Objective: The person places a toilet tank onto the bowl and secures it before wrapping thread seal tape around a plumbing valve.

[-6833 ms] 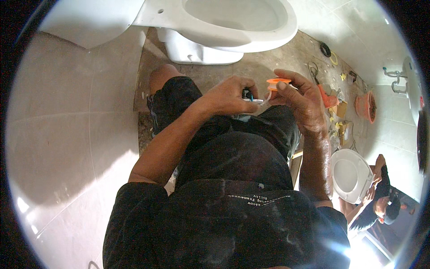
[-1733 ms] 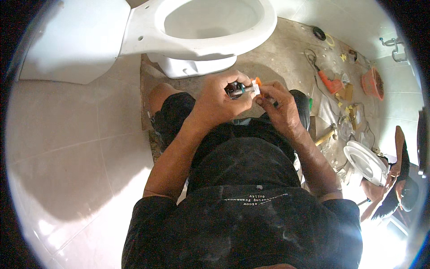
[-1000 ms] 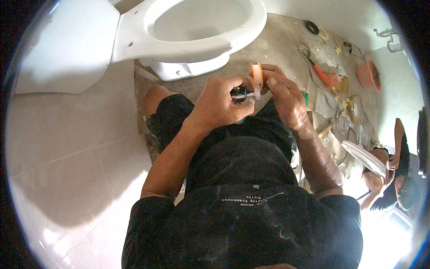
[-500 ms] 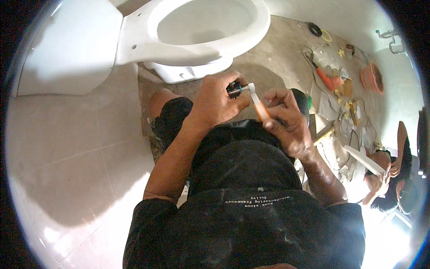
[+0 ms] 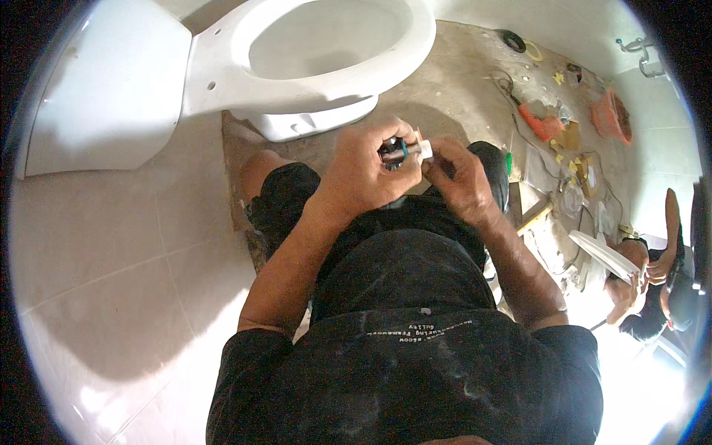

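Note:
My left hand (image 5: pixel 368 165) is closed round a small metal fitting (image 5: pixel 397 150) with a blue ring on it; most of the fitting is hidden in the palm. White tape (image 5: pixel 426 150) covers its tip, which sticks out toward my right hand. The fingers of my right hand (image 5: pixel 460 176) are pinched close against that white end, with a sliver of orange showing just above. How much tape lies between those fingers is hidden. Both hands are in front of my body, just below a white toilet bowl (image 5: pixel 337 89).
The white toilet tank (image 5: pixel 104 89) is at the upper left. On the right floor are an orange power tool (image 5: pixel 540 122), a reddish basket (image 5: pixel 612 119), a black roll (image 5: pixel 513 41) and scraps. Far right, another person (image 5: pixel 653 285) holds a white flat piece (image 5: pixel 604 254).
My right hand has moved up and left to the fitting's tip. The white and orange strip that stretched between my hands is now mostly out of sight.

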A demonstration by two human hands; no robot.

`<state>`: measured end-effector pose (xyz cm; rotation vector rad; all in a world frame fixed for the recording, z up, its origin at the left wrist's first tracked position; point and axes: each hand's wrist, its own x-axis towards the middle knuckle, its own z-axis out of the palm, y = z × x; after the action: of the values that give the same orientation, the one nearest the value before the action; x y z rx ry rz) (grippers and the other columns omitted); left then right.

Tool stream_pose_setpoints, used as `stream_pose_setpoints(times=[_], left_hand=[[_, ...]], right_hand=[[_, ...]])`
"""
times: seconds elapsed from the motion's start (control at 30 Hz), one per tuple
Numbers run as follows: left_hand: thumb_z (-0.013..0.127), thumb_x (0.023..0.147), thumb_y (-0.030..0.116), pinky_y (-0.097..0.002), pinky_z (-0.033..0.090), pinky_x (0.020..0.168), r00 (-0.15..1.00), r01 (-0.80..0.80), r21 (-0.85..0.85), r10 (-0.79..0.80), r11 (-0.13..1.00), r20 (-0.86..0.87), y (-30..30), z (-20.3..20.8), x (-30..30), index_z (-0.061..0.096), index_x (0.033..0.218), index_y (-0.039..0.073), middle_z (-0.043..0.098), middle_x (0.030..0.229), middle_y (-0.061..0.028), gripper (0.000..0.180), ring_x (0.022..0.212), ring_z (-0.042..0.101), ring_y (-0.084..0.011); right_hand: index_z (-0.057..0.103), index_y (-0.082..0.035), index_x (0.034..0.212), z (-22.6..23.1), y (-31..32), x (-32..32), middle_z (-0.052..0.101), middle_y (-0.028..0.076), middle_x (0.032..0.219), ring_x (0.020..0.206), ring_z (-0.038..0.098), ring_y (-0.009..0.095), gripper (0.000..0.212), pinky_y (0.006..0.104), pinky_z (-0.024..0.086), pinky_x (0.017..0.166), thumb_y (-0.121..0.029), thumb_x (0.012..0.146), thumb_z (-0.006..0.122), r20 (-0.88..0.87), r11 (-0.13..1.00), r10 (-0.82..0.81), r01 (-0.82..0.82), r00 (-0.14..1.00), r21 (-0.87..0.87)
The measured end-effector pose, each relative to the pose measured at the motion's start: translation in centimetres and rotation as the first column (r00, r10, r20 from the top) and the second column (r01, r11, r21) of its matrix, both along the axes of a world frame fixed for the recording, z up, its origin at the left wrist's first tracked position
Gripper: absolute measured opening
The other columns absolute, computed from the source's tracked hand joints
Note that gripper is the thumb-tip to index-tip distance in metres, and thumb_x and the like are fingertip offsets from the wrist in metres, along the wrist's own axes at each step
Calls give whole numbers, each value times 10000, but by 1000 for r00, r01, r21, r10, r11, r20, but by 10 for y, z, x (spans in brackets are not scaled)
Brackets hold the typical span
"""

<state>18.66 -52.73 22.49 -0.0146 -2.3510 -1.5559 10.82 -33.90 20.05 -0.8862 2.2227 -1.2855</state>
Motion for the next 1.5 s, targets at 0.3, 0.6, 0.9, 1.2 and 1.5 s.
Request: stream_pose_setpoints(times=[0.3,0.6,0.9,1.2,1.5], left_hand=[[771,770,141,-297,508,624,995,0,-135,13,991,100,-7,2,-3,677,910,27,684,739,-78,203,646,614,-116],[734,739,120,-312,515,634,991,86,-52,-80,995,109,10,18,-7,678,888,-17,680,737,-103,210,650,633,-142],[747,767,91,-271,510,626,1000,13,-100,-15,995,-21,-9,-1,-8,666,931,28,692,752,-69,194,663,613,-78],[730,733,130,-335,506,565,999,22,-187,-13,982,48,1,0,-8,652,854,-11,660,718,-159,202,574,636,-223],[715,758,108,-310,534,613,988,123,-148,-107,981,112,7,15,-9,667,926,-25,682,766,-167,219,647,681,-204]], right_hand=[[678,-25,1158,40,29,22,531,157,1309,1185,522,231,282,311,440,971,-187,927,673,-78,972,134,-146,988,-183],[650,4,1229,42,-1,-15,659,63,992,942,563,176,374,340,456,868,-282,1010,549,525,900,6,224,851,-373],[672,-40,1109,-1,17,16,601,99,1025,933,589,259,273,371,493,827,-165,873,733,-58,1000,-16,16,998,-3],[705,-12,1142,66,10,13,596,163,1283,1139,569,229,441,364,452,959,-410,961,646,201,975,1,44,980,-219],[677,-24,1190,-4,6,-19,645,72,938,905,576,195,390,356,466,817,-316,932,658,249,948,-103,171,963,-269]])
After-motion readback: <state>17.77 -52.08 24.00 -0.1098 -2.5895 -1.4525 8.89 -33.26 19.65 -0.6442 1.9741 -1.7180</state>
